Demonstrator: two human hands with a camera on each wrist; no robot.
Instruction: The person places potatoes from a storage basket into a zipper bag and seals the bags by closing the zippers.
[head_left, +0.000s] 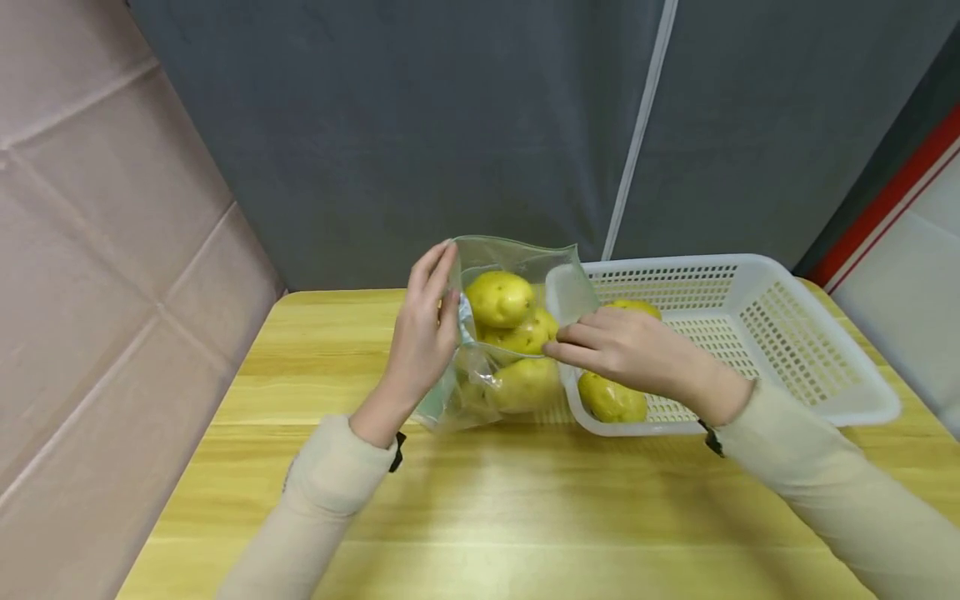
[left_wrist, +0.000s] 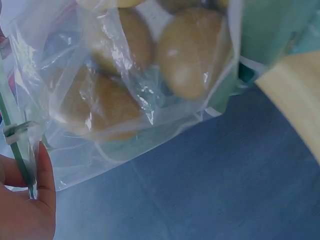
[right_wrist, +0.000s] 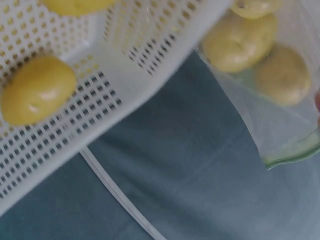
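A clear zip bag [head_left: 480,408] with a green-edged mouth stands on the table, holding several yellow potatoes [head_left: 500,298]. My left hand [head_left: 420,337] pinches the bag's mouth at its left corner; the left wrist view shows thumb and finger [left_wrist: 46,175] on the green zip strip, just below its slider [left_wrist: 19,131]. On the other side, my right hand [head_left: 626,346] grips the front lip of the mouth, which gapes upward. Only a sliver of that hand shows in the right wrist view. Its palm is hidden.
Right of the bag stands a white plastic basket [head_left: 862,400] with perforated walls, with a potato [head_left: 611,400] near its front left and another potato [head_left: 636,307] behind my right hand. A grey curtain [head_left: 405,133] hangs behind the wooden table [head_left: 480,517]; a pale padded wall [head_left: 97,275] borders the left.
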